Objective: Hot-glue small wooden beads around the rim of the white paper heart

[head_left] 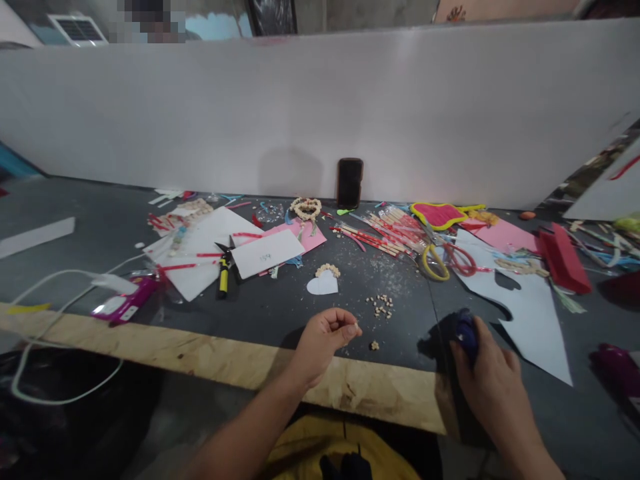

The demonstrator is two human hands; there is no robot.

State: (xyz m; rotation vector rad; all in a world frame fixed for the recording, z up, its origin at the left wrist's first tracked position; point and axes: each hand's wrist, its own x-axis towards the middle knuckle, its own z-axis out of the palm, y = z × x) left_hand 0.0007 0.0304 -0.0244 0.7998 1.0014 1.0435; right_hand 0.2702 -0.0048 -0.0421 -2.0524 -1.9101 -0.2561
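In the head view, the left hand (324, 341) is over the near part of the dark tabletop (280, 307), thumb and forefinger pinched together on a tiny pale piece (357, 326) – too small to identify. The right hand (493, 377), well apart from it, has its fingers curled around a dark blue object (467, 337) whose exact kind I cannot tell. Beyond the left hand lies a white paper heart (323, 285), with small beige beads (327, 269) along its far edge. Loose beads (383, 307) are scattered between the hands, and a small bead cluster (375, 345) sits nearer the wooden edge (385, 390). Farther off are scissors (435, 263) with yellow and red handles – and a phone (349, 183) upright against the white partition (320, 100).
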